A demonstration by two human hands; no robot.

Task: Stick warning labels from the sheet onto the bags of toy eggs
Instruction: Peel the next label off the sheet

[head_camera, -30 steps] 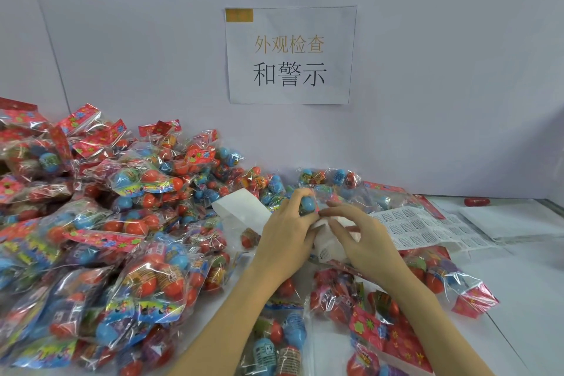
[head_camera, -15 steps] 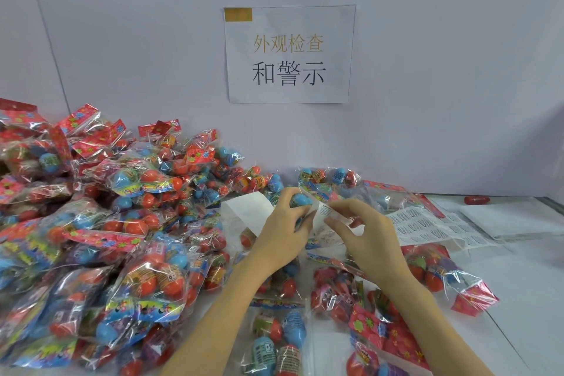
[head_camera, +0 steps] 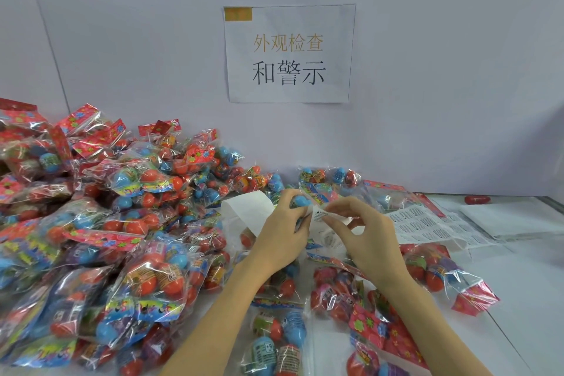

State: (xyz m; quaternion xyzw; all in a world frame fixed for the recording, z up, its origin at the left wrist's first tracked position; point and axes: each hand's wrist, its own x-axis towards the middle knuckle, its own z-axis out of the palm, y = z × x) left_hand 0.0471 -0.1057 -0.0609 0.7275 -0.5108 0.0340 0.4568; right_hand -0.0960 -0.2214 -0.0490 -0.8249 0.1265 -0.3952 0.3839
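Centre of frame: left hand (head_camera: 282, 233) grips a bag (head_camera: 300, 203) of toy eggs, fingers curled round it, raised above the table (head_camera: 525, 299). Right hand (head_camera: 370, 241) pinches a white warning label (head_camera: 319, 216) between thumb and forefinger, touching the bag. Label sheet (head_camera: 433, 227) lies flat at right-centre. Bag pile (head_camera: 100, 238) fills the left half. Wall sign (head_camera: 290, 53) at upper centre.

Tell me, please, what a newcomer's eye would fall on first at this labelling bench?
First, the heap of clear plastic bags of red and blue toy eggs, filling the left side of the table. Next, the white paper sign with Chinese characters on the wall behind. Then, mid-table, the left hand gripping a bag while the right hand pinches a small white warning label.
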